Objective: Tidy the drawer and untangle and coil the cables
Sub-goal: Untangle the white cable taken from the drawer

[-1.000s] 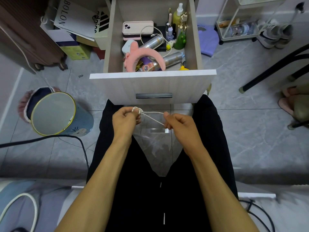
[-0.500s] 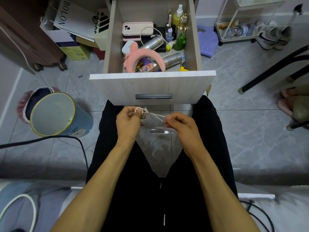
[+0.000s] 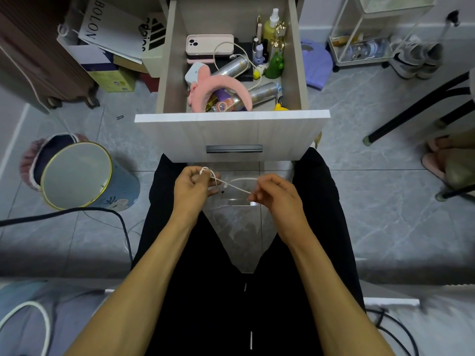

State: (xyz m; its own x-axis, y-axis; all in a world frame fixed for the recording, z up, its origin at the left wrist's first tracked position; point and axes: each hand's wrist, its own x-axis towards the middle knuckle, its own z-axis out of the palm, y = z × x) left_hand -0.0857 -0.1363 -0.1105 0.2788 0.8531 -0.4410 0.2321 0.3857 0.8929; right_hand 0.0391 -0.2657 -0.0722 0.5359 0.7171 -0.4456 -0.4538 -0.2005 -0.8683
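Grey marbled tile floor [image 3: 385,201], blue bin [image 3: 77,176], wire trolley [image 3: 359,34], black chair legs [image 3: 416,109]

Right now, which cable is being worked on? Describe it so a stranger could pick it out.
Start at the open drawer; just below its front panel, the left hand and right hand hold a thin white cable between them. Unlike the white cable lying inside the drawer, it is looped over the left fingers.

Both forearms extended forward below drawer front [image 3: 231,134]. Left hand [image 3: 191,186] fingers curled, pinching white cable [image 3: 232,187]; right hand [image 3: 276,195] pinching cable's other end.
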